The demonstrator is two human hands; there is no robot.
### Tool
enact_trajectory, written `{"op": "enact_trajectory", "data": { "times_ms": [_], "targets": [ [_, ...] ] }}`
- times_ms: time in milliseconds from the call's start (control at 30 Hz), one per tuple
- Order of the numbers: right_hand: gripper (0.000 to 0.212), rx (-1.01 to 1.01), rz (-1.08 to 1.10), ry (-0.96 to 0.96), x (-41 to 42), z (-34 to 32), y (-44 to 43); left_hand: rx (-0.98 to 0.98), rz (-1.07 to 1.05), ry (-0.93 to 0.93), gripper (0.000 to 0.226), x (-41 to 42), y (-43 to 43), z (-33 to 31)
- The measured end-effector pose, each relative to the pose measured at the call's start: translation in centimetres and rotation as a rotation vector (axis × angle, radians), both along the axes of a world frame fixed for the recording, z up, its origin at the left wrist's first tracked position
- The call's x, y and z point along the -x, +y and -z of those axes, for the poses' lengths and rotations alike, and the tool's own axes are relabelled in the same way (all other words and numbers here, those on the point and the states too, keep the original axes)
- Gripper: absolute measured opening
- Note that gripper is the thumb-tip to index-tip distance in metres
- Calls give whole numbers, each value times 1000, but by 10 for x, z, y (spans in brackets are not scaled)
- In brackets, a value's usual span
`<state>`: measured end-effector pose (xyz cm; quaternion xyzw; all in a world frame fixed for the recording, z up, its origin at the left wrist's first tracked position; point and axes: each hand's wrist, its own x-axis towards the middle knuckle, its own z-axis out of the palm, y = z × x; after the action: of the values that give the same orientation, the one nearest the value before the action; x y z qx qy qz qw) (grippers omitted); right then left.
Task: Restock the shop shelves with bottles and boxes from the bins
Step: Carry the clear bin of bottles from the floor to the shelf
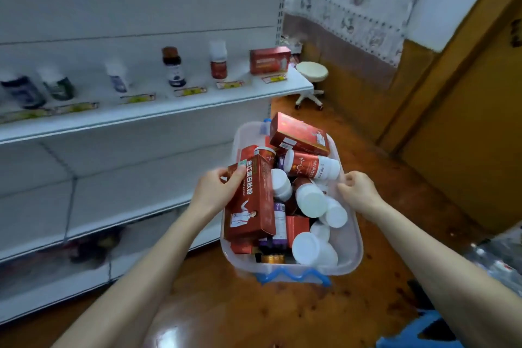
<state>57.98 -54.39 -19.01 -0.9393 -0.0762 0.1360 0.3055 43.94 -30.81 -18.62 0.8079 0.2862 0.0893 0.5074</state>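
White shelving (158, 110) fills the left side, its upper shelf carrying a sparse row of bottles and one red box (269, 60) at the far end; the shelves below look bare. On the floor beside it sits the clear plastic bin (354, 246), heaped with white-capped bottles and red cartons. The left hand (219, 192) has the tall red carton (251, 200) at the bin's left edge, its grip pinching the carton's top corner, thumb across the printed face. The carton stands nearly upright, long axis running up and slightly away, top end tipped toward the shelving. It looks light and stiff, cardboard that could dent at the corners, so a hold across the narrow sides near mid-length should steady it better. The right hand (358, 192) sits at the bin's right rim, fingers curled together; whether it grips the rim, I cannot tell.
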Motion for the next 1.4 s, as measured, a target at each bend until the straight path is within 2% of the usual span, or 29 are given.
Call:
{"op": "enact_trajectory", "data": {
  "times_ms": [200, 333, 433, 500, 600, 667, 833, 1167, 1333, 1400],
  "targets": [
    [19, -60, -196, 37, 79, 6, 124, 19, -222, 16, 37, 129, 84, 6],
    [4, -146, -274, 171, 148, 19, 211, -26, -346, 18, 37, 227, 142, 10],
    [23, -125, -357, 220, 201, 30, 270, -64, -438, 73, 51, 295, 182, 12],
    [24, -117, -434, 217, 233, 37, 306, -71, -509, 82, 62, 336, 207, 18],
    [11, -82, -506, 236, 276, 47, 357, -38, -581, 79, 43, 388, 240, 28],
    [16, -67, -553, 263, 297, 55, 392, -21, -610, 97, 35, 415, 262, 35],
    [26, -44, -646, 279, 337, 81, 479, 9, -692, 141, 60, 462, 326, 59],
    [31, -17, -674, 281, 377, 129, 639, 139, -641, 161, 38, 504, 485, 111],
    [29, 4, -617, 259, 390, 152, 700, 187, -603, 148, 49, 516, 556, 135],
    [28, 9, -602, 262, 397, 162, 719, 181, -588, 158, 45, 519, 582, 146]
  ]
}}
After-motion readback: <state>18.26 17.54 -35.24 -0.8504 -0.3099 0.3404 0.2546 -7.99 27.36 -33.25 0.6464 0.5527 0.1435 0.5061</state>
